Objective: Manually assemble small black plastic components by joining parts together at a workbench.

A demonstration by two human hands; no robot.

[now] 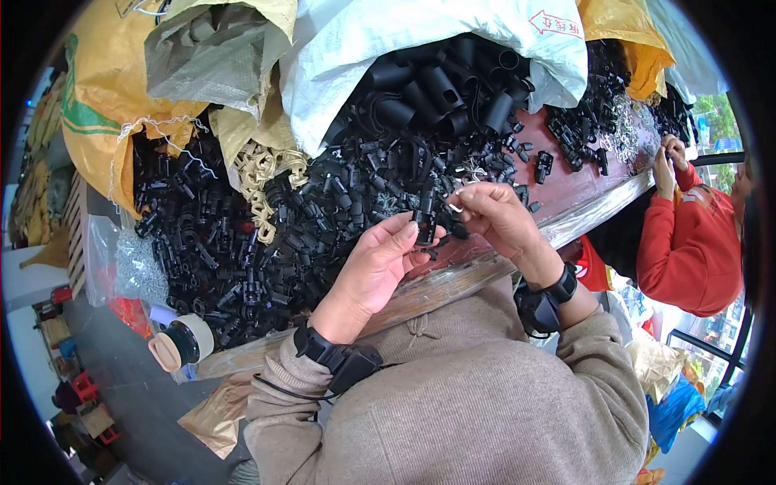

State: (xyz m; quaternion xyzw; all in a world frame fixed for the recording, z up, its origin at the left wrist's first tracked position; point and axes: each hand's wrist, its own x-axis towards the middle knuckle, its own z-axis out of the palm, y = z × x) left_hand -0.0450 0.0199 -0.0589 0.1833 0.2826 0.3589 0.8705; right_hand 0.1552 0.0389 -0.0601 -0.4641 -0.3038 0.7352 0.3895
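The left hand (377, 260) holds a black plastic part (427, 217) between curled fingers above the bench (566, 190), and the right hand (503, 220), nearly closed, pinches just beside it a small white piece (455, 208), which could perhaps drop into the heap of black parts (319, 234) if this fingertip grip loosens.

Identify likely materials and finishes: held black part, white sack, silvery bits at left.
Held black part: probably moulded plastic, smooth with a soft sheen; painted metal can't be ruled out.
White sack: likely woven plastic, slightly glossy, judging by its stiff creases.
Silvery bits: probably bare metal, shiny, given their bright grey glints; too small to be sure.
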